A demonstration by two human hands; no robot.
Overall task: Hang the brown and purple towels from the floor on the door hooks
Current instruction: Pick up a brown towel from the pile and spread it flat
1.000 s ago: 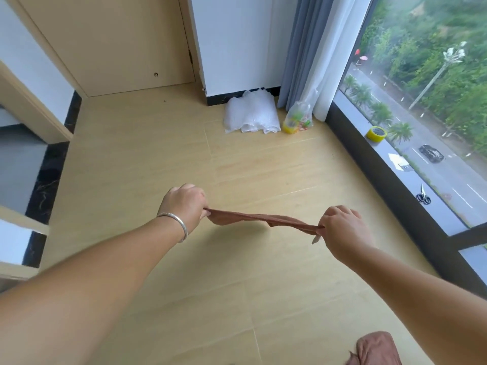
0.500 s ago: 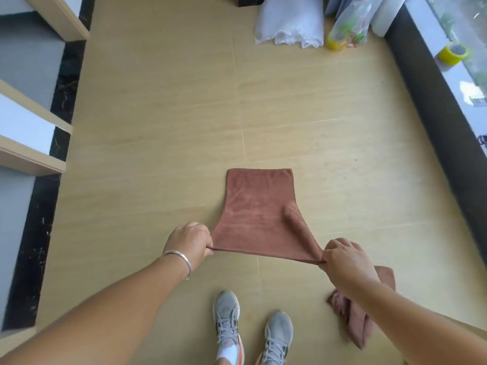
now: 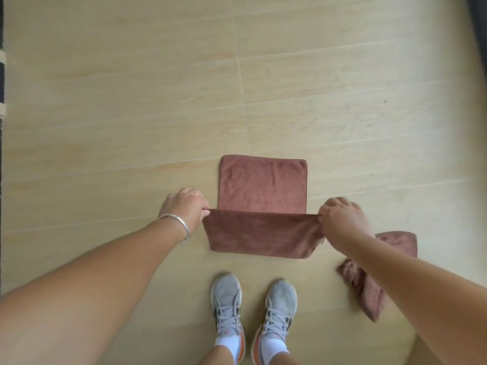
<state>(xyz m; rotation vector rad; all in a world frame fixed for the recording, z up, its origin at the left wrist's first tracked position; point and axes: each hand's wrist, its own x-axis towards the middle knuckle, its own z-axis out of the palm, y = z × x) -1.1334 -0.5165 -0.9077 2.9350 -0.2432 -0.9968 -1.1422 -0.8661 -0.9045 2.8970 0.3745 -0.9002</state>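
Across the whole view spreads a pale wooden floor (image 3: 131, 101). Just below centre a brown towel (image 3: 263, 185) hangs stretched between both hands, folded over along the taut top edge. At 9 o'clock of that fold the left hand (image 3: 184, 206), a bracelet (image 3: 179, 225) on its wrist, pinches one end; at 3 o'clock the right hand (image 3: 342, 219) pinches the other. A second brown towel (image 3: 369, 293) lies crumpled at 4 o'clock, partly under the right forearm. Grey sneakers (image 3: 226, 301) stand at 6 o'clock.

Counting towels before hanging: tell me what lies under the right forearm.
A second brown towel lies crumpled on the floor under the right forearm; the arm covers its middle.
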